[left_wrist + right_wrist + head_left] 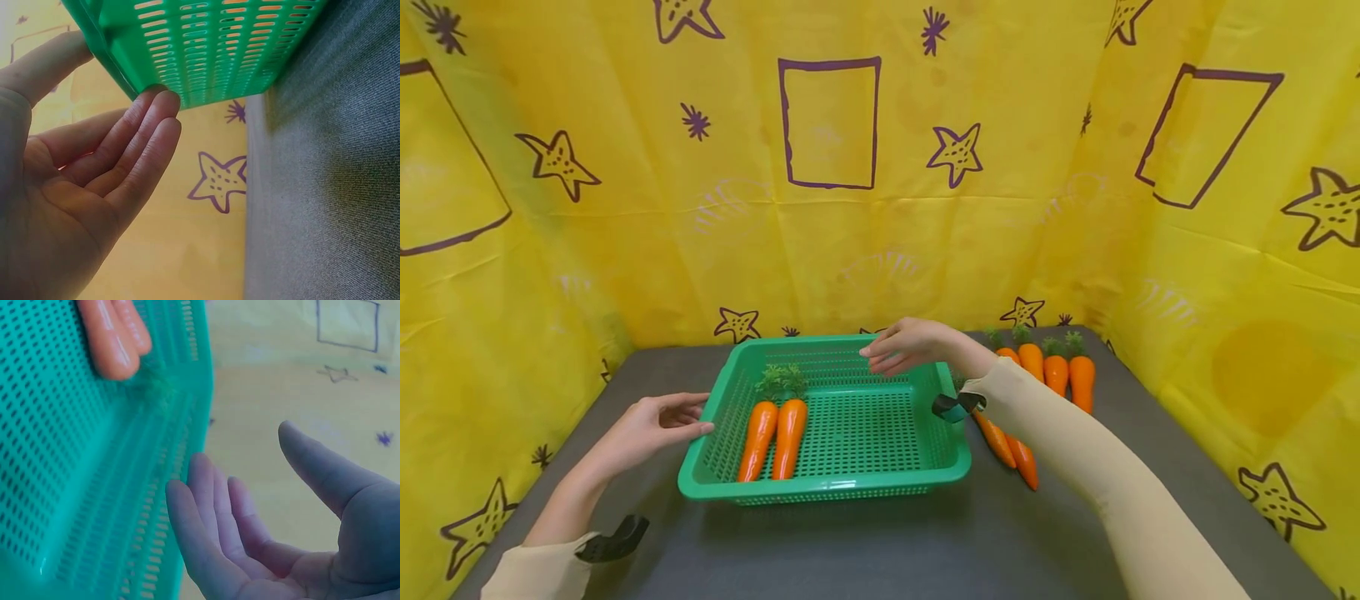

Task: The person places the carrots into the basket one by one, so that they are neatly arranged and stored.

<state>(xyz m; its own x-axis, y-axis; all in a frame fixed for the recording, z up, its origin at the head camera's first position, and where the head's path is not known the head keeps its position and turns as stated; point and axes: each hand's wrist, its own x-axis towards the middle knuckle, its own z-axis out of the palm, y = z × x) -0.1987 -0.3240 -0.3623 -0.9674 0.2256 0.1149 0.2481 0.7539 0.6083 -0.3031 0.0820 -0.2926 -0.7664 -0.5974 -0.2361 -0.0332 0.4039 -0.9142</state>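
Carrots (790, 437) lay paired in the green basket (872, 425) — left hand (658, 425) touched its side, fingers extended; right hand (910, 343) hovered near its far rim, thumb spread.

yellow star-patterned walls (850, 233); dark tabletop (850, 550)

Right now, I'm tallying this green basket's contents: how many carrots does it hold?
2, both in the left half of the basket: left carrot and, beside it, right carrot.
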